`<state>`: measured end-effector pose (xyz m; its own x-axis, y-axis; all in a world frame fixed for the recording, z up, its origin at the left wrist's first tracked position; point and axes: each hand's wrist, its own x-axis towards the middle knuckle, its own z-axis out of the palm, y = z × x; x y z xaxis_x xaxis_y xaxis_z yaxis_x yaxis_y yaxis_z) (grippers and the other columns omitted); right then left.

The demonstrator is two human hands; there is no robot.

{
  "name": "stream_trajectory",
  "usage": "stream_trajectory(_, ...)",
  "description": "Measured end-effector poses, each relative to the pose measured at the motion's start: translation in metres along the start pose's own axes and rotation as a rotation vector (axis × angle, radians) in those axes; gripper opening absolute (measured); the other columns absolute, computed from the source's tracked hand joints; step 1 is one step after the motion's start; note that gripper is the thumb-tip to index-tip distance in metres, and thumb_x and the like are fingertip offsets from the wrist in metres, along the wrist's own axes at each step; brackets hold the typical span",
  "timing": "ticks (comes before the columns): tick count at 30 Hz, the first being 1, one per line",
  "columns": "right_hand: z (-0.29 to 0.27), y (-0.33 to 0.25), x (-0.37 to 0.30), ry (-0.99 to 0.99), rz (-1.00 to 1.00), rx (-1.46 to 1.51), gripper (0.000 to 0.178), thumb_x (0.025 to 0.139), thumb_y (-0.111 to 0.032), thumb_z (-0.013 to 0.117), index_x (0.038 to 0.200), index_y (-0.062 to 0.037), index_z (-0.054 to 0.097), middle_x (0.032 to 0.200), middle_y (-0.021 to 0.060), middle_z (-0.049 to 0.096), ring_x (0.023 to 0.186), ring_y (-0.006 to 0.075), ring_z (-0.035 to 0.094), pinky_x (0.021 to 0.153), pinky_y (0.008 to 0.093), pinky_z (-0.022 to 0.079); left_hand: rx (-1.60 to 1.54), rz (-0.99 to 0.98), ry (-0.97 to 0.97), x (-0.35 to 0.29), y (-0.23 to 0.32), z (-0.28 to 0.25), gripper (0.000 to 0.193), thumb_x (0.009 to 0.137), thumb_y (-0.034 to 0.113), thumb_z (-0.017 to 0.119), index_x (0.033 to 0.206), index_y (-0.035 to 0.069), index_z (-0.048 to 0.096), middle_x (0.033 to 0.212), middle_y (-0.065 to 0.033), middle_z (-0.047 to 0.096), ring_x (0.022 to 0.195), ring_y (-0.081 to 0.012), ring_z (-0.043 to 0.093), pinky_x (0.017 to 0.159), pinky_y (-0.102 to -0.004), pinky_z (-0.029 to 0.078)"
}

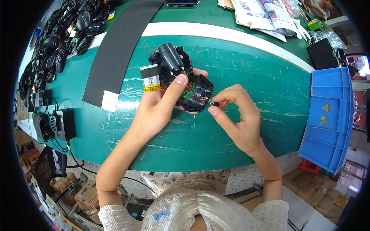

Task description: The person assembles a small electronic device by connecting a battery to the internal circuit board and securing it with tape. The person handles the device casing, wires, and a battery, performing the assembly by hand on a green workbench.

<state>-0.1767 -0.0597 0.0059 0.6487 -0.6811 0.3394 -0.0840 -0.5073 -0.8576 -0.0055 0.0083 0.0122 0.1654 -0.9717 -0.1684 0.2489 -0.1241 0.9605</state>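
My left hand (163, 101) is closed around an opened black plastic device housing (200, 89), its thumb pressing on top. A black cylindrical motor (169, 56) sits at the far end of the housing. Beside my left fingers hangs a silver battery pouch (150, 81) with yellow tape, wired into the device. Part of a green circuit board (189, 92) shows past my thumb. My right hand (241, 117) pinches a small black part (215, 103) on thin wires at the near right edge of the housing. What exactly that small part is cannot be made out.
A dark grey mat strip (115, 50) crosses the green table (269, 96) at left. Many black devices (73, 30) are heaped at the far left. A black power box (63, 124) with cables stands near left, a blue crate (325, 119) at right, papers (262, 15) at far right.
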Motion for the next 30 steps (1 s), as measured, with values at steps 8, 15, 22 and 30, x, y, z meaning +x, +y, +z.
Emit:
stream_trajectory(8, -0.002, 0.002, -0.004, -0.016, 0.108, 0.151, 0.008, 0.082, -0.004, 0.061, 0.088, -0.0007, 0.056, 0.075, 0.0031, 0.054, 0.065, 0.0079, 0.05, 0.058, 0.0216, 0.04, -0.037, 0.041, -0.008, -0.002, -0.001, 0.006, 0.041, 0.095, 0.025, 0.04, 0.128, 0.0, 0.036, 0.116, -0.0161, 0.055, 0.096, -0.0195, 0.06, 0.072, -0.03, 0.054)
stream_trajectory(15, -0.003, -0.007, -0.003, -0.03, 0.319, 0.353, 0.01, 0.088, -0.005, 0.055, 0.096, -0.0001, 0.056, 0.083, 0.0027, 0.058, 0.071, 0.006, 0.054, 0.062, 0.0205, 0.043, -0.037, 0.061, -0.004, -0.003, -0.002, 0.007, 0.039, 0.095, 0.024, 0.04, 0.126, 0.0, 0.038, 0.115, -0.0156, 0.055, 0.101, -0.0191, 0.057, 0.084, -0.0319, 0.049)
stream_trajectory(22, -0.01, -0.012, 0.0, -0.117, 0.368, 0.381, 0.018, 0.088, -0.005, 0.054, 0.105, 0.0005, 0.056, 0.086, 0.0045, 0.059, 0.075, 0.0087, 0.058, 0.066, 0.0217, 0.047, -0.016, 0.114, 0.013, -0.002, -0.003, 0.006, 0.038, 0.095, 0.022, 0.039, 0.126, -0.001, 0.038, 0.116, -0.0166, 0.054, 0.101, -0.0194, 0.057, 0.085, -0.0319, 0.049)
stream_trajectory(30, -0.002, -0.006, -0.004, 0.014, 0.239, 0.134, 0.02, 0.081, 0.002, 0.06, 0.101, -0.0004, 0.058, 0.086, 0.0086, 0.059, 0.078, 0.0122, 0.059, 0.064, 0.025, 0.048, -0.013, 0.109, 0.014, -0.002, -0.003, 0.006, 0.037, 0.095, 0.019, 0.039, 0.126, -0.001, 0.037, 0.117, -0.017, 0.054, 0.102, -0.0196, 0.056, 0.084, -0.0319, 0.05)
